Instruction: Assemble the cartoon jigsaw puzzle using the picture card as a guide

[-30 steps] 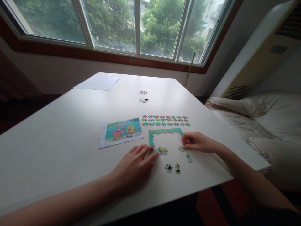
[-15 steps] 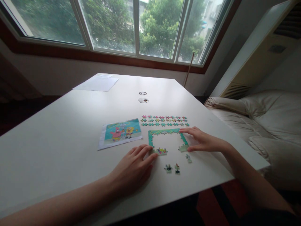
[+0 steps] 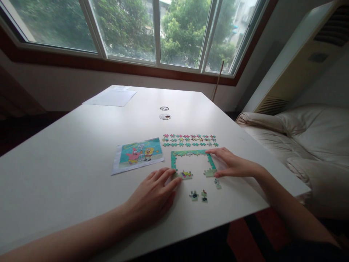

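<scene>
A partly joined jigsaw puzzle border [image 3: 188,153] lies on the white table, teal along the top and sides, with a gap in its bottom edge. My left hand [image 3: 158,189] rests at its lower left corner, fingertips on the side and thumb by a bottom piece with a colourful figure [image 3: 187,174]. Along the right side is my right hand [image 3: 236,163], fingers spread, forefinger at the top corner and thumb near the pale green lower right piece [image 3: 210,173]. Below lie three loose edge pieces: a dark-patterned one [image 3: 193,195], one beside it [image 3: 204,196], and one near the right thumb [image 3: 217,183].
Several loose puzzle pieces [image 3: 189,139] sit in rows beyond the border. To the left is a printed reference picture [image 3: 140,154] of cartoon figures. White paper [image 3: 109,97] lies at the far left of the table, and two round metal fittings [image 3: 165,116] are set in its middle.
</scene>
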Demonstrator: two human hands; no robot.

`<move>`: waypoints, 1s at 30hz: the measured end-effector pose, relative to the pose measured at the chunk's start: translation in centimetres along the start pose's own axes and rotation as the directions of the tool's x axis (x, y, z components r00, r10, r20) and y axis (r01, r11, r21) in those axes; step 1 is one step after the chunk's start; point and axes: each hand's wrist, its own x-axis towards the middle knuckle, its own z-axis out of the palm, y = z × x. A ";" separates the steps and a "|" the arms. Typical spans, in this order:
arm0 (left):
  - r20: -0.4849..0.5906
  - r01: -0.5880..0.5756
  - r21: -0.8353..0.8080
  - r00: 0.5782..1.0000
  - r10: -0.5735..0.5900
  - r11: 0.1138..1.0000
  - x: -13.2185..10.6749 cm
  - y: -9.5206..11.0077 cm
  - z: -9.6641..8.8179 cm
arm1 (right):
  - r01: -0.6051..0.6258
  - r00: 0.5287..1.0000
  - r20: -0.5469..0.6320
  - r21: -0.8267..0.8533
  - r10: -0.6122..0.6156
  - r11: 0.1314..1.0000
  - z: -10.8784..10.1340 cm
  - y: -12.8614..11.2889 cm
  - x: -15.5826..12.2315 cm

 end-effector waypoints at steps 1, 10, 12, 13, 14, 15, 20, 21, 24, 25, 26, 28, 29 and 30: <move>0.001 -0.002 0.000 1.000 0.002 1.000 0.0 0.0 0.0 | 0.003 1.000 -0.003 -0.002 -0.003 1.000 0.0 0.0 0.0; -0.004 0.000 -0.009 1.000 -0.001 1.000 0.0 -0.1 0.1 | -0.005 1.000 0.002 -0.047 0.005 0.999 0.0 -0.1 0.1; 0.002 -0.001 -0.005 1.000 0.001 1.000 0.1 -0.1 0.1 | -0.004 1.000 0.002 -0.062 0.004 0.998 0.1 -0.1 0.1; 0.003 -0.001 -0.004 1.000 0.001 1.000 0.0 -0.1 0.1 | -0.002 1.000 0.003 -0.066 0.002 0.998 0.1 0.0 0.1; 0.002 -0.002 -0.004 1.000 0.002 1.000 0.0 -0.1 0.1 | -0.001 1.000 0.004 -0.066 0.001 0.998 0.1 0.0 0.1; 0.003 -0.003 -0.005 1.000 0.003 1.000 0.0 -0.1 0.1 | 0.000 1.000 0.004 -0.064 0.001 0.998 0.1 0.0 0.0; 0.004 -0.005 -0.010 1.000 0.005 1.000 0.0 -0.1 0.1 | 0.004 1.000 -0.011 -0.063 -0.005 0.998 0.0 -0.1 0.0; 0.005 -0.003 -0.008 1.000 0.003 1.000 0.0 -0.1 0.1 | 0.018 0.999 -0.025 -0.070 -0.020 0.997 0.0 -0.2 0.0; 0.010 -0.006 -0.002 1.000 0.006 1.000 0.0 -0.1 0.2 | 0.101 0.991 -0.083 -0.080 -0.108 0.992 -0.2 -0.8 0.2; 0.010 -0.007 -0.003 1.000 0.007 1.000 0.1 -0.1 0.2 | 0.133 0.985 -0.098 -0.076 -0.140 0.988 -0.2 -1.1 0.2; 0.010 -0.014 -0.006 1.000 0.014 1.000 0.1 -0.1 0.2 | 0.164 0.980 -0.105 -0.070 -0.170 0.984 -0.3 -1.3 0.2; 0.001 -0.028 -0.016 1.000 0.028 0.999 0.2 -0.1 0.2 | 0.207 0.973 -0.091 -0.056 -0.211 0.977 -0.4 -1.6 0.2; -0.004 -0.032 -0.021 0.999 0.032 0.999 0.2 -0.1 0.2 | 0.216 0.973 -0.073 -0.049 -0.219 0.975 -0.4 -1.7 0.2; -0.008 -0.034 -0.026 0.999 0.034 0.999 0.2 0.0 0.2 | 0.218 0.974 -0.047 -0.040 -0.220 0.975 -0.5 -1.8 0.1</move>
